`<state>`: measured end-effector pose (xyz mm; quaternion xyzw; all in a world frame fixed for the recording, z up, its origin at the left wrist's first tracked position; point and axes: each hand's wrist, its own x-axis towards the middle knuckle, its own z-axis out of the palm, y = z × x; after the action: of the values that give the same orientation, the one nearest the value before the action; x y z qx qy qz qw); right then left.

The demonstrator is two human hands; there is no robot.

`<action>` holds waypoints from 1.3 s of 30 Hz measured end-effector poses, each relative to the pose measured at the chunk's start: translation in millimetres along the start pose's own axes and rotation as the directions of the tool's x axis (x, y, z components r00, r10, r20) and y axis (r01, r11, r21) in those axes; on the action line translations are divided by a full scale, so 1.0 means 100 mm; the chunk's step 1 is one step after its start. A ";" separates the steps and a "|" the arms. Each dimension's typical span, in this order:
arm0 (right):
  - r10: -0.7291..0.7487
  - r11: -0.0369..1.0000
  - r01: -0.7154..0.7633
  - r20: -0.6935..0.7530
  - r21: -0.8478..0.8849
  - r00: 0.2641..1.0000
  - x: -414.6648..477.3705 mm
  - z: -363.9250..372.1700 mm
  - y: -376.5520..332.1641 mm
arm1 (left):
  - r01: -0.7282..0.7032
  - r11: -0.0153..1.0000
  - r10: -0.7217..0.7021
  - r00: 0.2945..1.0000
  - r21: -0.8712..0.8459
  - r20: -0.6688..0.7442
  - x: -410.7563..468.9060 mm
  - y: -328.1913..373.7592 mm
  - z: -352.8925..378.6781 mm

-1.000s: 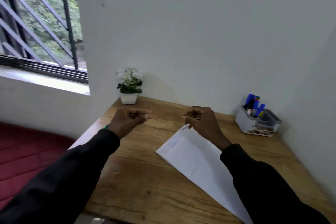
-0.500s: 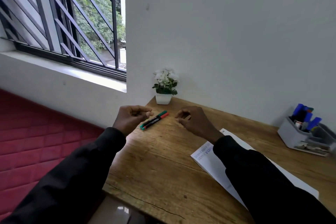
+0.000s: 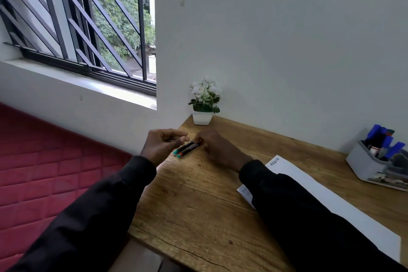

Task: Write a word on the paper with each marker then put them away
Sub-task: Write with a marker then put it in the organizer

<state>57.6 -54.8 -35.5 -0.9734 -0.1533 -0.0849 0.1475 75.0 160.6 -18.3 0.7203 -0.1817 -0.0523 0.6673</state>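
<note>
Two dark markers (image 3: 187, 147), one with a green tip and one with a red tip, lie side by side near the left edge of the wooden table (image 3: 198, 205). My right hand (image 3: 218, 148) reaches across and its curled fingertips pinch the markers' far ends. Just left of the markers my left hand (image 3: 163, 143) hovers with loosely curled fingers and holds nothing. The white paper (image 3: 331, 201) lies to the right, partly under my right sleeve, with small handwriting at its near corners.
A grey desk organizer (image 3: 364, 165) holding several blue-capped markers stands at the far right by the wall. A small white pot of white flowers (image 3: 202, 118) sits in the back left corner. A barred window and a red padded surface lie to the left.
My view swung left from the paper to the markers. My right hand left the paper, crossed to the left and closed on the markers' far ends. The left hand stayed beside them.
</note>
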 end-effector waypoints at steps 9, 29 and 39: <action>0.029 0.998 -0.029 -0.008 -0.060 1.000 -0.25 -0.09 0.25 | 0.000 1.000 0.001 0.999 -0.024 0.048 0.01 -0.03 0.14; 0.527 0.565 0.043 -0.400 0.824 0.750 -1.56 -0.97 0.28 | -0.143 0.987 0.158 0.926 -0.069 0.343 -0.18 0.29 1.43; 0.462 0.440 -0.014 -0.213 0.898 0.861 -1.75 -1.06 0.27 | -0.266 0.963 0.228 0.879 0.033 0.418 -0.21 0.46 1.60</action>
<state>-111.0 -161.0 20.6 -0.7262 0.0050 -0.1845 0.6623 -3.9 14.9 7.1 0.6933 -0.4102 -0.1085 0.5825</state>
